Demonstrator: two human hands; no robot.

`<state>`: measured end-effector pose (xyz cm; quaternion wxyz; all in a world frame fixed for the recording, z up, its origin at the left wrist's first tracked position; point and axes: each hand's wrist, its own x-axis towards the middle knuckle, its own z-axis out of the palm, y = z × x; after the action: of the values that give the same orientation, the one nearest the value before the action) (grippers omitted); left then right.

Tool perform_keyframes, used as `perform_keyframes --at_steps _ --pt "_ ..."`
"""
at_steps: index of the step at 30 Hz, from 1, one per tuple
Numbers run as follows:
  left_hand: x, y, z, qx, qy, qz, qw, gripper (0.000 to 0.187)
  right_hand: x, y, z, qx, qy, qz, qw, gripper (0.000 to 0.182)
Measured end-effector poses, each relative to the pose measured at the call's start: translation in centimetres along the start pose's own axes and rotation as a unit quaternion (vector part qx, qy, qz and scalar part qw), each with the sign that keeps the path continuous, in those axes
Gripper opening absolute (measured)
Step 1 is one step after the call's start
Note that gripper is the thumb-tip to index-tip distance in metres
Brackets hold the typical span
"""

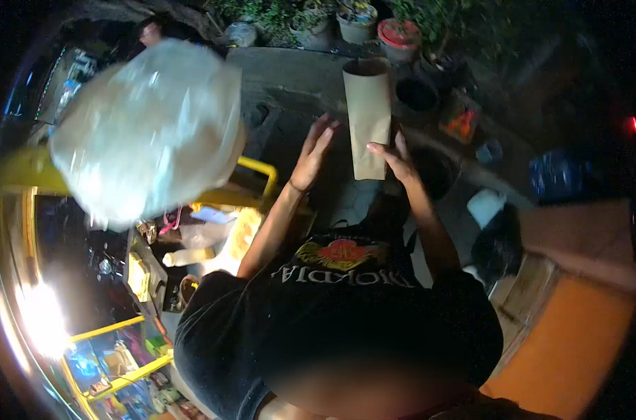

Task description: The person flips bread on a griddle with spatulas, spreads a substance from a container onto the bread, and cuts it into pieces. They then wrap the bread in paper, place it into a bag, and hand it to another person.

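A tall, narrow brown paper bag (369, 115) stands upright in front of me, its dark mouth open at the top. My right hand (396, 159) grips its lower right side, with the thumb across the front. Left of the bag, and apart from it, my left hand (315, 152) is raised with nothing in it, fingers stretched upward and slightly blurred. What the paper bag contains, if anything, is hidden.
A big, filled translucent plastic bag (150, 133) looms at upper left, near a yellow-framed stall (115, 378) with a bright lamp. Potted plants (356, 24) line the back. An orange panel (563, 343) and cardboard (524, 294) stand at right, near a blue container (559, 173).
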<state>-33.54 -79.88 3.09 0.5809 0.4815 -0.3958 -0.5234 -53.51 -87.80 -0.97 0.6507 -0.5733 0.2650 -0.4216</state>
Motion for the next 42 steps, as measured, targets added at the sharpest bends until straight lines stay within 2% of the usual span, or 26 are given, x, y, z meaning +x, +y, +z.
perform_keyframes --at_steps 1,2,5,7,9,10,11,13,14,15,17,18,19,20,21,23,25,27,28,31,33,35,37,39,41,42 --pt "2.5 -0.4 -1.3 0.058 0.046 0.009 0.997 0.058 3.8 0.3 -1.3 -0.012 0.004 -0.017 1.000 0.081" --pt "4.6 -0.8 -2.9 0.106 0.073 0.017 0.991 0.052 8.1 1.5 -2.4 -0.042 -0.031 -0.095 0.994 0.083" --pt "7.0 -5.1 -10.7 0.161 0.156 0.049 0.973 0.039 19.1 4.6 -3.7 -0.013 -0.126 -0.089 0.988 0.084" --pt "7.0 -6.8 -16.3 0.377 0.266 -0.031 0.887 0.040 26.2 6.1 -2.0 -0.030 -0.182 -0.110 0.977 0.083" --pt "4.7 -7.8 -19.6 0.420 0.348 -0.029 0.837 0.042 32.4 6.0 0.9 0.038 -0.236 -0.056 0.969 0.078" --pt "3.6 -6.7 -18.9 0.465 0.404 -0.053 0.786 0.041 35.0 6.3 1.7 0.061 -0.262 -0.021 0.963 0.076" --pt "3.1 -5.6 -18.5 0.505 0.457 -0.075 0.728 0.039 37.7 6.4 3.2 0.051 -0.285 -0.022 0.957 0.076" --pt "1.7 -6.3 -20.0 0.537 0.519 -0.121 0.654 0.043 42.2 8.1 7.0 0.018 -0.281 -0.049 0.958 0.069" --pt "1.8 -7.2 -20.2 0.527 0.537 -0.130 0.646 0.043 45.1 12.3 8.9 -0.021 -0.255 -0.098 0.962 0.063" --pt "1.6 -7.9 -20.4 0.457 0.588 -0.118 0.657 0.048 45.5 9.2 11.3 0.051 -0.280 0.023 0.958 0.058" --pt "1.2 -10.7 -21.7 0.366 0.652 -0.111 0.655 0.053 51.5 15.4 16.6 0.049 -0.275 -0.046 0.959 0.053" --pt "0.6 -13.7 -23.8 0.287 0.682 -0.121 0.662 0.057 53.1 15.2 19.5 0.102 -0.277 -0.009 0.955 0.052" --pt "1.0 -14.1 -25.0 0.209 0.705 -0.129 0.665 0.062 55.8 18.2 22.5 0.074 -0.231 -0.048 0.969 0.054" --pt "1.2 -14.6 -25.8 0.218 0.717 -0.200 0.631 0.067 58.4 21.0 24.9 0.095 -0.234 -0.049 0.966 0.056" --pt "1.1 -16.2 -26.7 0.211 0.723 -0.209 0.623 0.070 60.7 22.3 26.2 0.114 -0.234 -0.049 0.964 0.058" --pt "2.7 -13.5 -27.6 0.233 0.746 -0.218 0.584 0.071 65.3 25.1 30.0 0.078 -0.239 -0.026 0.968 0.063" --pt "2.0 -14.9 -31.0 0.246 0.761 -0.238 0.551 0.073 69.8 27.0 33.8 0.006 -0.238 -0.006 0.971 0.068" --pt "0.4 -18.1 -33.0 0.168 0.767 -0.276 0.554 0.074 73.7 29.6 36.9 -0.021 -0.219 0.017 0.975 0.071" --pt "0.3 -17.6 -32.3 0.087 0.772 -0.261 0.573 0.075 74.8 30.5 37.4 -0.001 -0.225 0.018 0.974 0.069" --pt "2.2 -15.0 -32.5 0.145 0.769 -0.239 0.575 0.057 80.1 33.4 41.5 -0.006 -0.200 0.046 0.979 0.068" --pt "0.1 -17.7 -34.6 0.120 0.690 -0.377 0.606 0.046 85.6 38.9 43.8 -0.139 -0.201 -0.017 0.970 0.070" --pt "5.0 -11.3 -33.7 0.028 0.731 -0.402 0.551 0.043 88.0 41.8 44.7 -0.135 -0.188 -0.015 0.973 0.076" --pt "7.6 -8.1 -36.3 0.112 0.706 -0.429 0.552 0.046 91.8 45.6 46.7 -0.191 -0.226 0.032 0.955 0.079" --pt "8.1 -9.5 -38.2 0.216 0.776 -0.311 0.505 0.048 93.7 48.6 48.0 -0.163 -0.223 0.072 0.958 0.078" --pt "9.7 -7.0 -43.3 0.116 0.788 -0.310 0.519 0.048 97.6 54.1 50.1 -0.166 -0.226 0.052 0.958 0.077" --pt "8.5 -7.6 -45.3 0.056 0.764 -0.362 0.531 0.047 98.0 55.0 50.7 -0.203 -0.212 0.054 0.954 0.078"
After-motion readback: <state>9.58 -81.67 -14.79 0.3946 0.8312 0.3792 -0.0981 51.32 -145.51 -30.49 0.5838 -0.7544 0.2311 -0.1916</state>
